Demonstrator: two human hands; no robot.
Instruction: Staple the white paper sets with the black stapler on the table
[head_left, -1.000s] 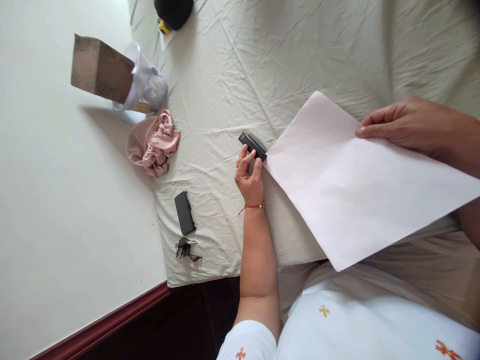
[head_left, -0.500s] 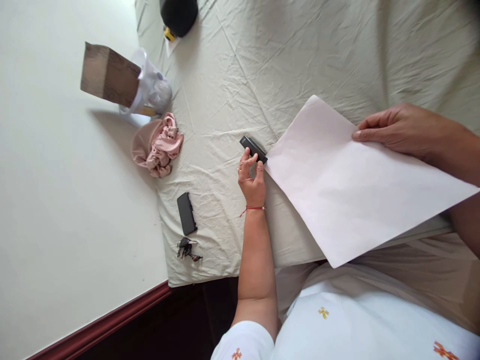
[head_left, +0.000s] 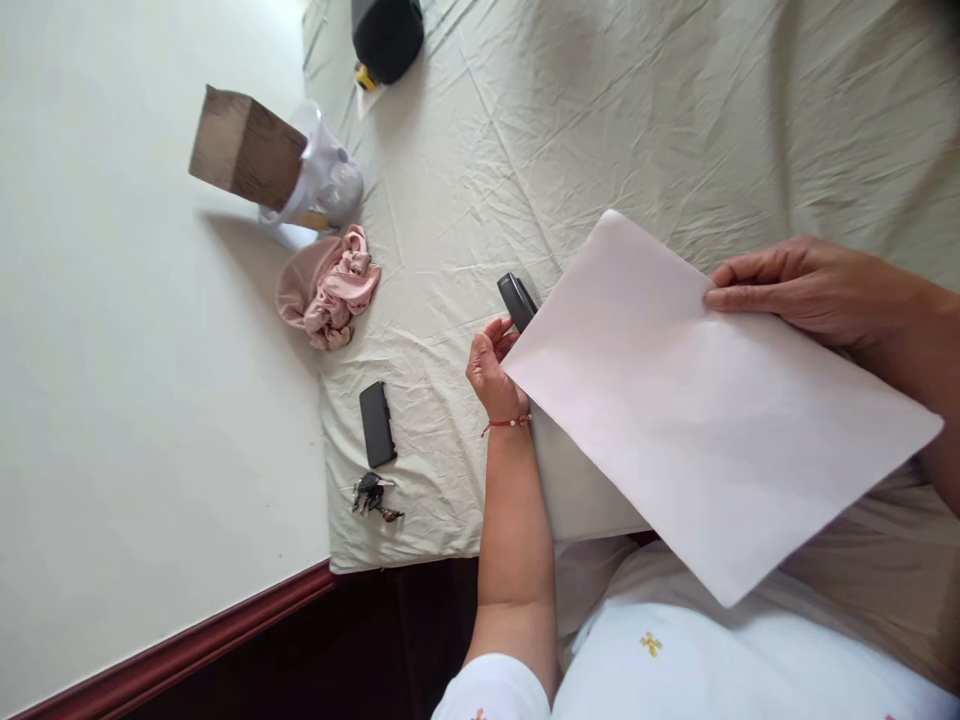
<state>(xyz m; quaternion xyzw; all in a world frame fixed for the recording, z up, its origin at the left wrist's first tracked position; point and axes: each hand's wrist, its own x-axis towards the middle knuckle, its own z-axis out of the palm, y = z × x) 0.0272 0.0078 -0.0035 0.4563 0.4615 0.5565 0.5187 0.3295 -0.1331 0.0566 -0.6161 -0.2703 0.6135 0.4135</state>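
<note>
My right hand point(head_left: 787, 280) pinches the upper right edge of white paper point(head_left: 697, 410), thumb on top and fingers underneath. The paper is held tilted over the bed's near edge and over part of my lap. Whether it is one sheet or more I cannot tell. At the paper's left corner, my left hand point(head_left: 495, 365), with a red string bracelet at the wrist, is turned on its side with fingers curled at a small black stapler point(head_left: 517, 300). The paper hides the stapler's lower end and some of my fingertips.
On the pale bed sheet point(head_left: 442, 400) lie a black phone point(head_left: 377, 424), keys point(head_left: 373, 495) and a pink cloth point(head_left: 334, 290). By the wall stands a white bin point(head_left: 322, 180) holding a cardboard box point(head_left: 247, 145). A black object point(head_left: 388, 38) and a yellow tape measure point(head_left: 364, 77) are farther back.
My left hand has rolled over, turning the stapler with it. The paper has moved left and down, its corner now covering part of the stapler. My right hand keeps its pinch.
</note>
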